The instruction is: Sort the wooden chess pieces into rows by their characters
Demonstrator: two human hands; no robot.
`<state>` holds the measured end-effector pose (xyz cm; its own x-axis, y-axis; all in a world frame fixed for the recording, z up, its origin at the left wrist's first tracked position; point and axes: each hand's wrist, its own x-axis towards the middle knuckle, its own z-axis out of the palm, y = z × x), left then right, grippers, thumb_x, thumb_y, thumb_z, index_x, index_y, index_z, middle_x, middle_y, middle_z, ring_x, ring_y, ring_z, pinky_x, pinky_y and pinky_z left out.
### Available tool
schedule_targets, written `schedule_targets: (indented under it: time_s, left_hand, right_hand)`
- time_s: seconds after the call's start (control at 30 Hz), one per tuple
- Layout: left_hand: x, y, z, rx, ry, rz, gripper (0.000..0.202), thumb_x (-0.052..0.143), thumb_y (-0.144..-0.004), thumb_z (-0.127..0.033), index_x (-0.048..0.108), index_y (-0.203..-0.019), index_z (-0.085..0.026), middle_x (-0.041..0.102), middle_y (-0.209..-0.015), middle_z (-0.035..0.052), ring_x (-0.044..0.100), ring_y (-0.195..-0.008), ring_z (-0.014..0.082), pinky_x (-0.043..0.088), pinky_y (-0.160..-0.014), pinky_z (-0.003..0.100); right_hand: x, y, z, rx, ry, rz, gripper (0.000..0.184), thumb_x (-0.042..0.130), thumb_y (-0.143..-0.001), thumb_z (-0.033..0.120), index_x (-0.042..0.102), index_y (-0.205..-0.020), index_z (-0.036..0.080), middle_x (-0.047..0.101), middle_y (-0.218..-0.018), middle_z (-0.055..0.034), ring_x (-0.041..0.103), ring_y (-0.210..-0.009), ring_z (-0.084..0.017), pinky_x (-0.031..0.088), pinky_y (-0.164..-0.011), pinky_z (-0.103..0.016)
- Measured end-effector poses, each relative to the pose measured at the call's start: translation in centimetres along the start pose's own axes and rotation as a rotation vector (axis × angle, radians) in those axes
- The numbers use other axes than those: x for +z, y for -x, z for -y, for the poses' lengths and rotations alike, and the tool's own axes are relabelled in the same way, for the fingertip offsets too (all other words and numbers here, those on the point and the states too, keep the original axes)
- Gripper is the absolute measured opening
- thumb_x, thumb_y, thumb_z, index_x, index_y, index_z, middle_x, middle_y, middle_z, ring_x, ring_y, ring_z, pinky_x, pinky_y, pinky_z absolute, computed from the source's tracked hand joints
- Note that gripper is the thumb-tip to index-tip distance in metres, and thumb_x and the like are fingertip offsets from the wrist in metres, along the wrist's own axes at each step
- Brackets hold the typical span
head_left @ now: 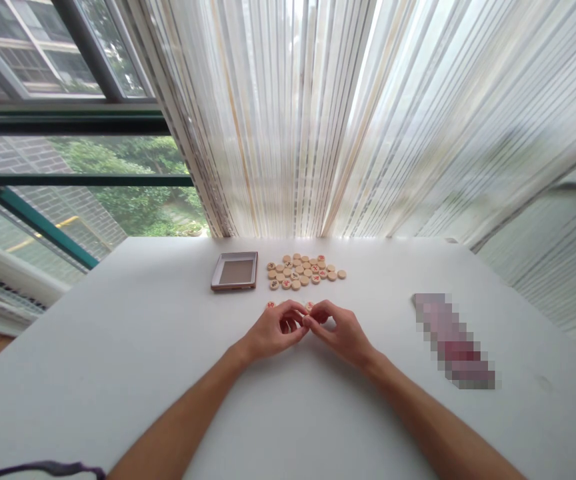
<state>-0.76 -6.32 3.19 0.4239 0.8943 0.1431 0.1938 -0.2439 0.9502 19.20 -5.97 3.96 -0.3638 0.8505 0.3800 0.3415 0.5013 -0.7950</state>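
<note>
My left hand (279, 330) and my right hand (341, 331) meet fingertip to fingertip above the middle of the white table (118, 347). Both have curled fingers in a pinch, and whatever lies between the tips is hidden. Just behind the fingertips shows a round wooden xiangqi piece (310, 306) with a red character, partly covered. Another red-marked xiangqi piece (271, 305) peeks out beyond my left fingers. Farther back lies a loose cluster of xiangqi pieces (299, 270), some showing red or black characters and others plain.
An open shallow box (257, 270) with a brown rim stands left of the cluster. On the right lies a long pixelated object (453, 343), its kind blurred out. Strip curtains (278, 133) hang along the table's far edge, and a window (78, 180) is at the left.
</note>
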Motion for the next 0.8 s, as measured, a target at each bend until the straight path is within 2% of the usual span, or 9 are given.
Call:
schedule_targets:
  time_s: [0.3, 0.57, 0.8]
  left_hand:
    - [-0.08, 0.10, -0.01, 0.003, -0.019, 0.008, 0.028, 0.067, -0.085, -0.030, 0.060, -0.109, -0.017, 0.068, -0.087, 0.0044, 0.056, -0.065, 0.0104, 0.047, -0.059, 0.023]
    - [-0.26, 0.12, -0.23, 0.000, -0.026, -0.005, 0.030, 0.067, -0.086, -0.029, 0.058, -0.112, -0.018, 0.068, -0.086, 0.0036, 0.057, -0.065, 0.0106, 0.048, -0.059, 0.023]
    - [-0.74, 0.16, -0.54, -0.014, -0.053, -0.033, 0.031, 0.067, -0.086, -0.033, 0.060, -0.112, -0.017, 0.069, -0.086, 0.0044, 0.058, -0.066, 0.0110, 0.048, -0.059, 0.022]
  right_hand:
    - [-0.11, 0.09, 0.05, 0.007, 0.012, 0.000, 0.016, 0.057, -0.095, 0.035, 0.064, -0.090, 0.022, 0.072, -0.077, -0.0009, 0.066, -0.066, -0.015, 0.051, -0.055, -0.023]
    - [-0.25, 0.07, 0.46, -0.043, 0.003, -0.001, 0.008, 0.054, -0.094, 0.024, 0.063, -0.095, 0.022, 0.071, -0.081, -0.0007, 0.066, -0.071, -0.015, 0.054, -0.069, -0.027]
    - [-0.19, 0.26, 0.42, -0.068, 0.001, 0.025, 0.020, 0.056, -0.090, 0.015, 0.060, -0.108, 0.023, 0.071, -0.091, -0.0017, 0.067, -0.078, -0.015, 0.054, -0.073, -0.028]
